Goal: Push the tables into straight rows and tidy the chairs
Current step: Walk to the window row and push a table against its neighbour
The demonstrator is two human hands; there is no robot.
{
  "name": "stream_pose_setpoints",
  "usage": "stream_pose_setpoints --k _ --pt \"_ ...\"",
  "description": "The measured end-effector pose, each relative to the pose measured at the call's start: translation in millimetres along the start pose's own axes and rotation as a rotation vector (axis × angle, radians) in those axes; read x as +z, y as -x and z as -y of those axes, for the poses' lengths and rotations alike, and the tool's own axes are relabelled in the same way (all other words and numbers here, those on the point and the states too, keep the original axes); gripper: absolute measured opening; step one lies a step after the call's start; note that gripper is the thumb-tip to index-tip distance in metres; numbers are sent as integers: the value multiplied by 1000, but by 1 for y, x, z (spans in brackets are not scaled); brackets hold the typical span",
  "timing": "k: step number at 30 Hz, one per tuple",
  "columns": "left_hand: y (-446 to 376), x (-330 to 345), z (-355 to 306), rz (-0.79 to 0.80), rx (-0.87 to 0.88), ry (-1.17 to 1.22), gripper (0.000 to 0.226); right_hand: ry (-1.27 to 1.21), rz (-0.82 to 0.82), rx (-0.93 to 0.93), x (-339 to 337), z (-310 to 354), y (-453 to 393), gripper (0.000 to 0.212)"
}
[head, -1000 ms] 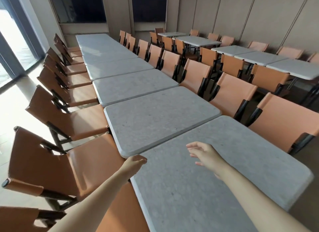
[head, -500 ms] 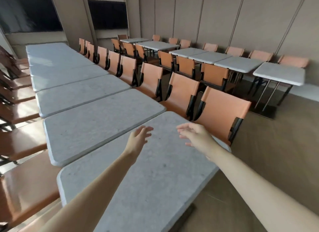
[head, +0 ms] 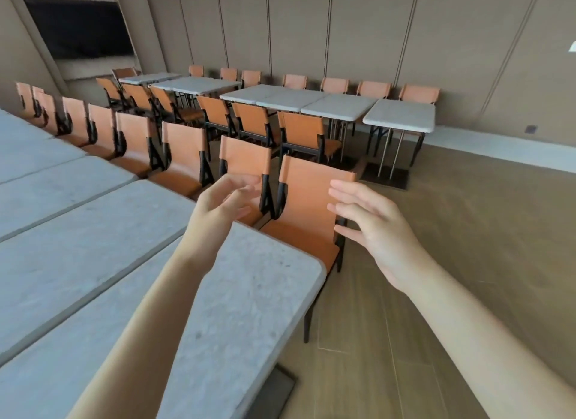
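The nearest orange leather chair with a black frame (head: 307, 200) stands tucked against the right edge of the closest grey stone-topped rectangular table (head: 237, 297), at about one o'clock from the person. The left hand (head: 219, 206) and the right hand (head: 371, 228) are raised either side of its backrest with fingers spread and relaxed, gripping nothing. At twelve o'clock, a second row of pale tables (head: 338, 106) with matching chairs lines the panelled beige wall (head: 358, 28).

near table (head: 249, 294): grey stone-look top, matt, speckled | nearest chair (head: 308, 197): tan leather-look back, smooth, blk frame | floor (head: 467, 231): wood-look planks, slight sheen
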State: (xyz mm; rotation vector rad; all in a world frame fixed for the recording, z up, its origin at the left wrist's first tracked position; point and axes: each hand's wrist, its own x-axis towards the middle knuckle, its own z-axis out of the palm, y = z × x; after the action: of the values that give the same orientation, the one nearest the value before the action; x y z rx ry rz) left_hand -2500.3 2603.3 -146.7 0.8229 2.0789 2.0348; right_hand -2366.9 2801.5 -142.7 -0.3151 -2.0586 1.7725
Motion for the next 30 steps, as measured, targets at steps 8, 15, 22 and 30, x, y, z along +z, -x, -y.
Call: stream_pose_setpoints --k 8,15,22,30 --pt "-110 62 11 -4 63 28 23 81 76 -41 -50 1 -101 35" --pt "-228 101 22 -53 98 19 18 123 139 -84 -84 8 -234 32" --pt "-322 156 45 -80 73 -30 18 76 134 -66 -132 -24 -331 29" --pt "-422 251 77 -139 46 -63 17 50 175 -52 -223 -65 -436 29"
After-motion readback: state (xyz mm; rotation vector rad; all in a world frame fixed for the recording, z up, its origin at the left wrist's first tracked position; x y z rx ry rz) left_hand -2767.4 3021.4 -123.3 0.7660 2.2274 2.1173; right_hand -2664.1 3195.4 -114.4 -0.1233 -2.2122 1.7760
